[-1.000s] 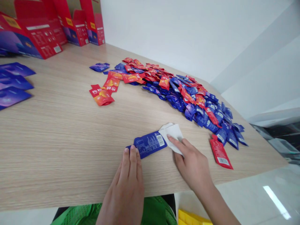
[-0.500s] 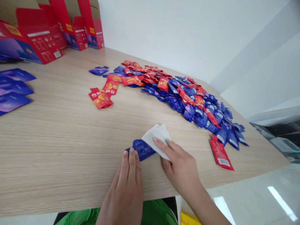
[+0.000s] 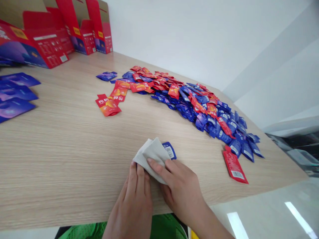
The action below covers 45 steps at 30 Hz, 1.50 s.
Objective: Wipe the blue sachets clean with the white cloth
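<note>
A blue pouch (image 3: 170,151) lies flat on the table near its front edge. Its barcode end shows at the right, while a folded white cloth (image 3: 152,155) covers most of the rest. My right hand (image 3: 178,186) grips the cloth between thumb and fingers and presses it onto the pouch. Beside it, my left hand (image 3: 138,189) lies flat, its fingers stretched out close together and the fingertips at the pouch's left end, right against the cloth's edge. What lies under those fingertips is hidden.
A long heap of blue and red pouches (image 3: 184,99) runs along the back. Two red pouches (image 3: 109,105) lie left of it, and one red pouch (image 3: 235,165) lies at the right. Blue pouches (image 3: 16,96) overlap at the far left, before open red boxes (image 3: 50,43).
My right hand has slid the cloth leftward along the blue pouch, up to my left fingertips. The pouch's right end has come into view. My left hand has stayed in place.
</note>
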Each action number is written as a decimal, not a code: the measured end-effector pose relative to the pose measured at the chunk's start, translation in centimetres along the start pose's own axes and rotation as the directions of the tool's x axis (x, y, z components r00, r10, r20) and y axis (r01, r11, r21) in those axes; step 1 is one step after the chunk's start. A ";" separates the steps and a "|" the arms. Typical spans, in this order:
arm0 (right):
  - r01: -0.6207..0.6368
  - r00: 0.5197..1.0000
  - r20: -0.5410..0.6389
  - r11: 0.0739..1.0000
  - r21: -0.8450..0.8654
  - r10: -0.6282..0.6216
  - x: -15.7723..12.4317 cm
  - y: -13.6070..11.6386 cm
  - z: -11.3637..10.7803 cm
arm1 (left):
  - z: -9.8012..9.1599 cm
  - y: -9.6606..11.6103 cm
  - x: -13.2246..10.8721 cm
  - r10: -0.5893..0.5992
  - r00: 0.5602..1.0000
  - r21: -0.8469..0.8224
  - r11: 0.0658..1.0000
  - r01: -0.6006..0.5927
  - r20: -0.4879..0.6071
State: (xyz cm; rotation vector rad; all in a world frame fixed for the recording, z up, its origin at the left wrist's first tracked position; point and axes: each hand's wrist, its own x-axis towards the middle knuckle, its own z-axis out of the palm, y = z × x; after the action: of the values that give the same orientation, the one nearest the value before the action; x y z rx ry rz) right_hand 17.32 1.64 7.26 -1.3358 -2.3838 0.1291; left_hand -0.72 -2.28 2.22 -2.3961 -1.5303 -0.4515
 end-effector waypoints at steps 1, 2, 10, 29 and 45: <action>-0.003 1.000 0.023 1.000 -0.031 0.003 0.1 -0.1 0.1 | -0.1 -0.1 0.1 0.009 1.000 0.009 1.000 -0.009 -0.002; -0.035 0.999 0.027 0.998 -0.057 0.037 0.2 0.2 0.1 | -0.2 -0.1 0.2 0.016 1.000 0.017 1.000 -0.016 -0.006; -0.424 0.906 -0.107 0.871 -0.247 0.410 -1.4 6.5 -1.7 | -1.2 0.3 1.2 -0.011 0.998 0.045 0.999 0.015 -0.069; -0.407 0.913 -0.145 0.873 -0.267 0.381 -1.7 5.6 -0.9 | -0.8 -0.5 0.8 0.034 0.997 0.018 0.999 -0.033 -0.069; -0.415 0.905 -0.197 0.882 -0.222 0.376 -2.5 6.4 -0.2 | -0.6 -4.4 7.8 -0.166 0.978 -0.074 0.982 0.177 0.129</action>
State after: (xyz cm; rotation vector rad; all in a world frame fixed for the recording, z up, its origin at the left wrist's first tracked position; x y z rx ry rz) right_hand 23.69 2.96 4.94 -1.8775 -2.0243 -0.1716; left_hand -1.67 5.76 6.04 -2.4052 -1.8162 -0.4192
